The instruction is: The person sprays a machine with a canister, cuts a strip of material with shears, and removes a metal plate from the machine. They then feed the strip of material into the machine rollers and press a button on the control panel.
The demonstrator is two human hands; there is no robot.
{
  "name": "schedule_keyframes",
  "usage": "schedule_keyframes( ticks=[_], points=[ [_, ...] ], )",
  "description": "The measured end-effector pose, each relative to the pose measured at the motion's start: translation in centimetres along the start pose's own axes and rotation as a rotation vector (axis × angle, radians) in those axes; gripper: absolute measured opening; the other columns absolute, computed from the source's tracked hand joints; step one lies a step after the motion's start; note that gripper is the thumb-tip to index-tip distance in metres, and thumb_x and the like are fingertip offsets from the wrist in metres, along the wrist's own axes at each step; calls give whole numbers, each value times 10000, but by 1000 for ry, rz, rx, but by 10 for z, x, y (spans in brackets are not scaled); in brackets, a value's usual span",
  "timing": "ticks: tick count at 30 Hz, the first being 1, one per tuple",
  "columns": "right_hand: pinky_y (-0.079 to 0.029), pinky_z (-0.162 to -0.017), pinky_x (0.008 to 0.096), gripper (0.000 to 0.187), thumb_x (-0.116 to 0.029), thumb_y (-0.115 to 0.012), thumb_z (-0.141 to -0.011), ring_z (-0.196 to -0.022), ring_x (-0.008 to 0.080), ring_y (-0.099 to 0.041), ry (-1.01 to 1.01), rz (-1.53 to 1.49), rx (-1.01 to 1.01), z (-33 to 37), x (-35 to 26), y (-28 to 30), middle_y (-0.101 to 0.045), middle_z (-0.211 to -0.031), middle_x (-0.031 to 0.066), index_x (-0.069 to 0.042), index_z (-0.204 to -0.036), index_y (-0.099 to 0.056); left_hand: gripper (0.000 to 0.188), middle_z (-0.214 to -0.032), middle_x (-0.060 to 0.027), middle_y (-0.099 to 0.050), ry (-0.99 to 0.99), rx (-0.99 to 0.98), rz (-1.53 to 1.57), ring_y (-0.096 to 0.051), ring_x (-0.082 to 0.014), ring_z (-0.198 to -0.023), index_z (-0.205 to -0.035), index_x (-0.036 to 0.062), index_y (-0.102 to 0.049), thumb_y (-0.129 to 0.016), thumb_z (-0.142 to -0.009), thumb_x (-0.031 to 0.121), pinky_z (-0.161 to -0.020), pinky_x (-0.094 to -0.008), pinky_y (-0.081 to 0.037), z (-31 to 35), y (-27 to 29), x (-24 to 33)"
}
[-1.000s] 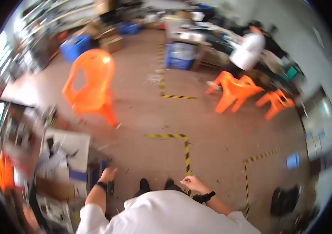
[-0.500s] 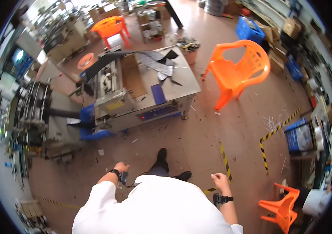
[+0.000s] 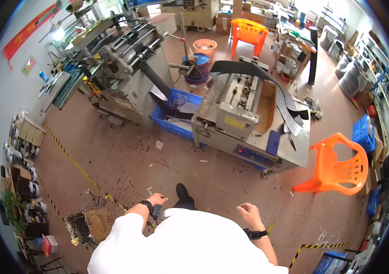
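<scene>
My left hand (image 3: 159, 199) hangs in front of my waist with its fingers curled in and nothing showing in them. A dark band with a small box sits on that wrist. Out to the right, my right hand (image 3: 249, 213) is loosely bent, thumb and fingers somewhat apart, holding nothing visible; its wrist also carries a black band. Neither hand touches anything. Ahead stands a metal machine table (image 3: 298, 153) with a blue flat object (image 3: 273, 142), a dark slim tool (image 3: 292, 143) and perforated strips (image 3: 291, 113) on top. A long black strip (image 3: 242, 68) runs over it.
A roller machine (image 3: 133, 86) stands ahead left, with a blue crate (image 3: 176, 125) beside it. An orange chair (image 3: 336, 166) is on the right, another (image 3: 248, 35) farther back. A torn cardboard box (image 3: 97, 223) lies at my left. Scraps litter the brown floor.
My view has swung left, so the machine table and orange chair now appear farther right. The roller machine and cardboard box show more fully. Both hands remain low, holding nothing visible.
</scene>
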State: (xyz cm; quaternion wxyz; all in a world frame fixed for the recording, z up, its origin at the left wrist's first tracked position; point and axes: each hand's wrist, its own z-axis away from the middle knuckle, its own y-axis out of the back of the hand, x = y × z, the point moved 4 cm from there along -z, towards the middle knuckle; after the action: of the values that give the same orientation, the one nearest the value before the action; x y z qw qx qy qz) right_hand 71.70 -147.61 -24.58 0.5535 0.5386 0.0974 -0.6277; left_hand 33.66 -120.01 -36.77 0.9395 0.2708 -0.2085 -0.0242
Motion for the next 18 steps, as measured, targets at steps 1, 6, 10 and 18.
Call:
schedule_keyframes(
  ticks=[1, 6, 10, 18],
  points=[
    [-491, -627, 287, 275, -245, -678, -828, -669, 144, -608, 7, 35, -29, -11, -17, -16, -667, -738, 77, 21, -899, -673, 510, -1004, -209, -671, 9, 34, 30, -643, -317, -970, -1021, 2, -680, -589, -819, 461, -840, -374, -493, -7, 17, -12],
    [-497, -647, 320, 305, -289, -674, -814, -698, 206, -631, 91, 130, -136, -76, -107, -84, -666, -754, 117, 0, -911, -679, 504, -924, -170, -695, 36, 166, 198, -668, -281, -879, -1007, 8, -687, -596, -836, 473, -770, -354, -509, -44, 95, -69],
    [-513, -697, 334, 317, -301, -680, -809, -762, 258, -660, 135, 224, -298, -133, -194, -132, -680, -805, 153, 3, -897, -677, 465, -844, -128, -698, 88, 235, 551, -659, -219, -768, -959, -1, -684, -591, -866, 445, -696, -336, -504, -66, 106, -143],
    [-507, -710, 336, 415, -313, -681, -814, -774, 255, -653, 330, 279, -559, -249, -296, -241, -677, -831, 142, 4, -1073, -613, 401, -701, -39, -635, 410, 226, 768, -589, -131, -664, -818, 53, -667, -551, -909, 426, -599, -309, -468, -1, 70, -218]
  ],
)
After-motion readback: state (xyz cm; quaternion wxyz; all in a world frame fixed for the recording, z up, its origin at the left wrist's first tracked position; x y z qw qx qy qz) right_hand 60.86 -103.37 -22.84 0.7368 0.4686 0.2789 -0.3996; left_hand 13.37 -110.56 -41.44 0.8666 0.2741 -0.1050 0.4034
